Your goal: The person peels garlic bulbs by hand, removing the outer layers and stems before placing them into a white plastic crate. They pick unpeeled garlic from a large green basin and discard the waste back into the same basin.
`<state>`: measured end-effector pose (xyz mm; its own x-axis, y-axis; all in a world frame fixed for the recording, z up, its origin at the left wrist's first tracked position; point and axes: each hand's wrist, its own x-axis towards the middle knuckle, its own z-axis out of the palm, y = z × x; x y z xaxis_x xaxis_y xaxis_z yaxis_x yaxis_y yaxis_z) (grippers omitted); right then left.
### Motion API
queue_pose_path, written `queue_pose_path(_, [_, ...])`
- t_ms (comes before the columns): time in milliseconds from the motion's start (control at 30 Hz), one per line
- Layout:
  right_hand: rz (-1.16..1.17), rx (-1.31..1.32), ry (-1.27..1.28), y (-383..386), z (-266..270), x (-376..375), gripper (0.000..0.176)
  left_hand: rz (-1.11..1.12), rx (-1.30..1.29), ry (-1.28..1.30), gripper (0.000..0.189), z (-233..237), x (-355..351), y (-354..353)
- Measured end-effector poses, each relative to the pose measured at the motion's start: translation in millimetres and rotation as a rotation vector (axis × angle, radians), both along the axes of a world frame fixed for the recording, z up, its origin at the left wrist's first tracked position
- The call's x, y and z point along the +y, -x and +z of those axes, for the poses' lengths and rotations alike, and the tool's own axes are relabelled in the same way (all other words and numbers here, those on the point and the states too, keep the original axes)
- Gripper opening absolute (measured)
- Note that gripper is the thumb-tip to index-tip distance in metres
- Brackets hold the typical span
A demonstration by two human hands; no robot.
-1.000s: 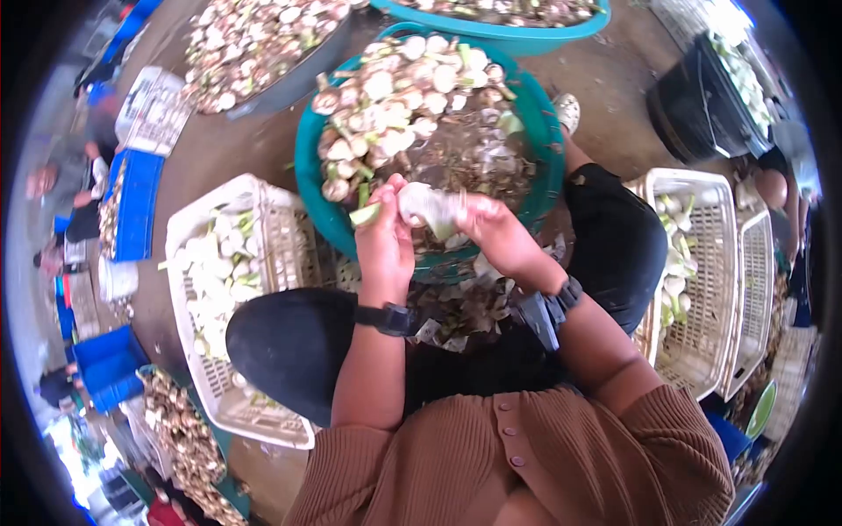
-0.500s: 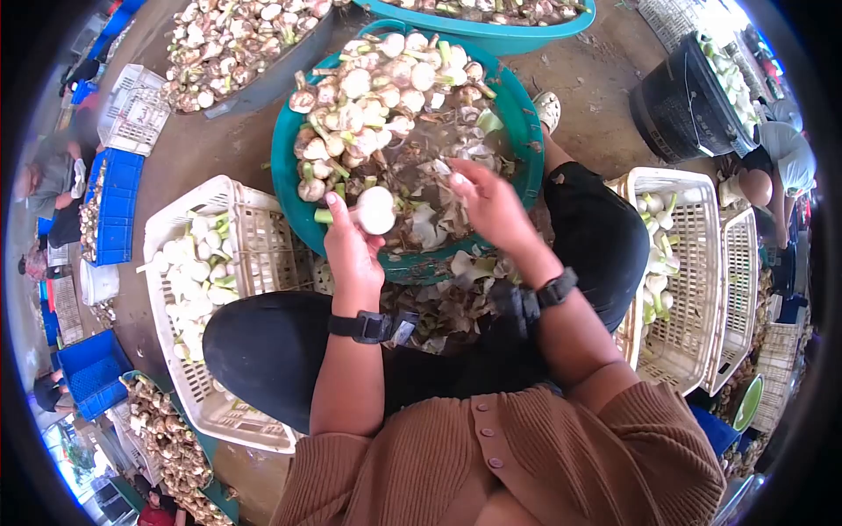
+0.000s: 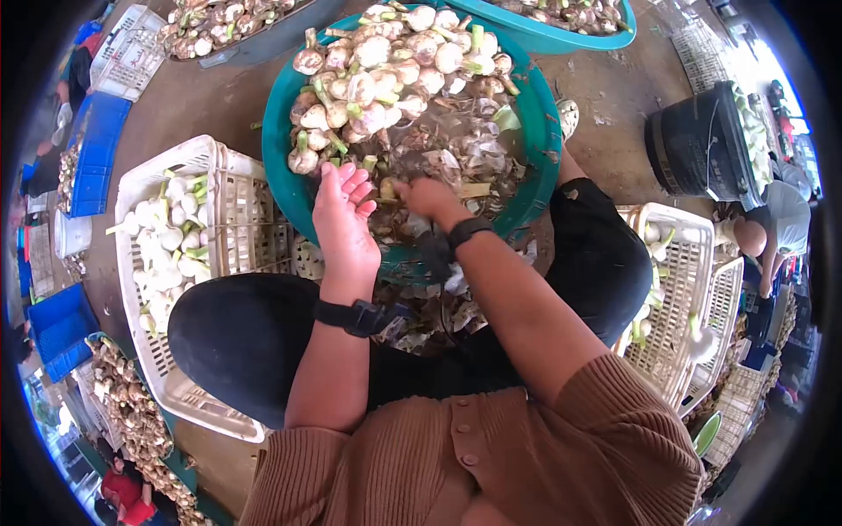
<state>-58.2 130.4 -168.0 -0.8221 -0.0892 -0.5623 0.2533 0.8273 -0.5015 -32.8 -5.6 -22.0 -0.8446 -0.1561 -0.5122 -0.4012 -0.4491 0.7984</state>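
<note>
My left hand [image 3: 344, 219] is palm up at the near left rim of the green tub [image 3: 282, 188], its fingers loosely curled and apart, holding nothing. To its right, my right hand [image 3: 430, 200] reaches low over the peelings [image 3: 478, 145]. Motion blurs its fingers; they are by a yellowish stub [image 3: 387, 188], and whether they grip it cannot be made out. Unpeeled garlic bulbs [image 3: 373, 53] with cut stems are heaped at the tub's far left. A blurred white peeled garlic bulb [image 3: 700, 342] with a green stem shows over the right-hand crate [image 3: 680, 289].
A cream crate [image 3: 189, 390] with peeled garlic stands on my left. Beyond it is a blue crate [image 3: 66, 329]. A black bucket [image 3: 688, 145] of garlic stands at right, near another person [image 3: 781, 219]. A second teal tub [image 3: 561, 39] is behind.
The peeled bulb has left my left hand, which is now open. My right hand has moved left and down into the tub. A blurred white bulb now appears over the right crate.
</note>
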Motion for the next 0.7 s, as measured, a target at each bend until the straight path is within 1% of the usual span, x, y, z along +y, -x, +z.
queue_pose_path(33, [0.007, -0.039, -0.053, -9.3, -4.6, -8.3, 0.045, 0.002, 0.002, 0.007, 0.057, -5.4, -0.8, 1.4])
queue_pose_path(67, [0.009, -0.033, -0.045, -12.7, -2.1, -11.1, 0.045, 0.077, -0.032, 0.099, 0.055, -9.4, -2.7, 3.7])
queue_pose_path(100, [-0.063, 0.101, -0.009, -18.5, 1.2, -8.4, 0.044, 0.156, -0.069, 0.189, 0.053, -13.3, -5.9, 3.5])
queue_pose_path(133, [-0.131, 0.234, 0.024, -24.5, 8.5, -6.3, 0.043, 0.165, -0.067, 0.191, 0.053, -11.0, -7.0, 2.4])
queue_pose_path(167, [-0.149, 0.285, 0.097, -27.9, 43.3, -5.2, 0.035, 0.148, -0.249, 0.134, 0.054, -7.8, -6.2, -0.2])
queue_pose_path(200, [-0.140, 0.282, 0.095, -33.5, 67.4, -4.8, 0.035, 0.127, -0.435, 0.074, 0.055, -6.2, -5.3, -4.4])
queue_pose_path(233, [-0.081, 0.388, 0.238, -40.6, 87.8, -3.7, 0.030, 0.030, -0.465, 0.060, 0.050, -16.3, -3.6, -7.6])
queue_pose_path(267, [-0.024, 0.496, 0.379, -48.8, 105.5, -2.7, 0.026, -0.114, -0.420, -0.050, 0.046, -13.6, -1.0, -8.4])
queue_pose_path(300, [-0.031, 0.552, 0.444, -56.8, 121.1, -5.6, 0.022, -0.158, -0.336, 0.033, 0.040, -8.6, 4.2, -8.2])
queue_pose_path(333, [-0.036, 0.559, 0.433, -62.3, 133.4, -6.3, 0.022, -0.204, -0.247, 0.117, 0.037, -2.4, 9.6, -7.8])
queue_pose_path(367, [0.044, 0.607, 0.249, -67.4, 143.9, -6.1, 0.022, -0.220, -0.162, 0.162, 0.031, 3.1, 12.7, -8.1])
queue_pose_path(400, [0.121, 0.648, 0.063, -73.1, 149.8, -6.3, 0.022, -0.233, -0.156, 0.155, 0.031, 3.9, 14.0, -10.1])
queue_pose_path(467, [0.131, 0.689, -0.002, -79.6, 151.0, -10.1, 0.021, -0.262, -0.162, 0.092, 0.027, 4.3, 13.5, -12.4])
queue_pose_path(500, [0.113, 0.677, -0.045, -80.7, 150.8, -12.9, 0.021, -0.286, -0.153, 0.092, 0.021, 4.4, 12.3, -14.0])
queue_pose_path(533, [0.100, 0.665, -0.084, -81.5, 148.6, -14.2, 0.021, -0.287, -0.148, 0.089, 0.021, 5.1, 11.2, -15.6])
queue_pose_path(567, [0.004, 0.642, 0.074, -76.0, 137.0, -12.4, 0.024, -0.270, -0.212, 0.065, 0.018, 5.3, 9.3, -16.9])
queue_pose_path(600, [0.007, 0.647, 0.074, -74.5, 125.9, -10.7, 0.024, -0.251, -0.275, 0.043, 0.016, 4.7, 5.8, -17.7])
queue_pose_path(633, [-0.271, 0.326, 0.464, -72.3, 126.2, -10.8, 0.025, -0.290, -0.252, -0.065, 0.016, 0.9, 0.7, -18.1])
queue_pose_path(667, [-0.541, -0.021, 0.838, -71.3, 126.4, -9.8, 0.027, -0.292, -0.248, -0.064, 0.016, -3.5, -1.9, -18.3])
queue_pose_path(700, [-0.643, -0.137, 0.942, -75.0, 126.9, -6.8, 0.029, -0.332, -0.212, -0.111, 0.019, -8.4, -3.3, -18.4])
